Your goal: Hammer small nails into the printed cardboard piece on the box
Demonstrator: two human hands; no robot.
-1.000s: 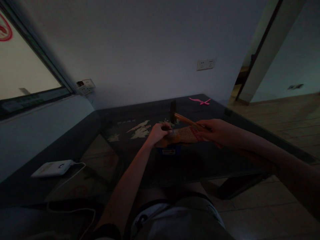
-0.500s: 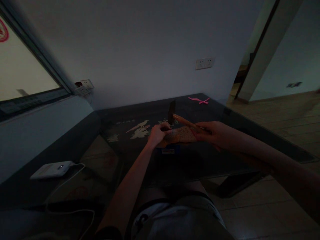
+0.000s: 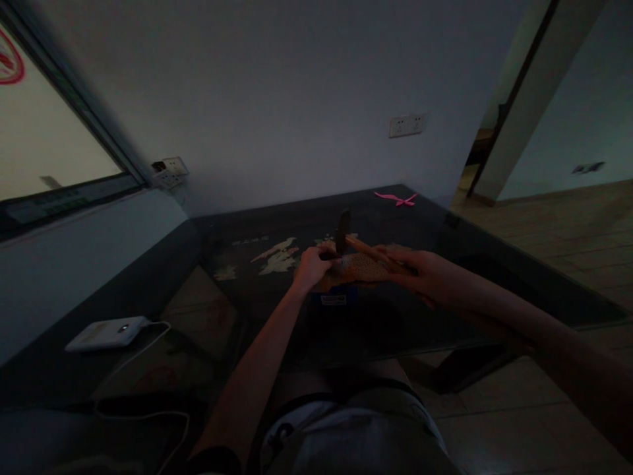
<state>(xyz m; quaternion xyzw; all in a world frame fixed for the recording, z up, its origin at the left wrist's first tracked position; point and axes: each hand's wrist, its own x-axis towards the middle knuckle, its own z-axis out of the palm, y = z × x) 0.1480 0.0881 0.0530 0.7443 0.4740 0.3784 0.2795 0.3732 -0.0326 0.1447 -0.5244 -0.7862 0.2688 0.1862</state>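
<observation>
Two bare hands work over a dark, glossy table: the right hand has its fingers wrapped round the wooden handle of a dark-headed hammer, whose head is beside the left fingertips. The left hand pinches at a speckled tan-and-orange piece above a blue box; what its fingers hold is too dim to tell.

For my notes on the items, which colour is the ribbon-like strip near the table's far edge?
The strip is bright pink, seen in the head view.
</observation>
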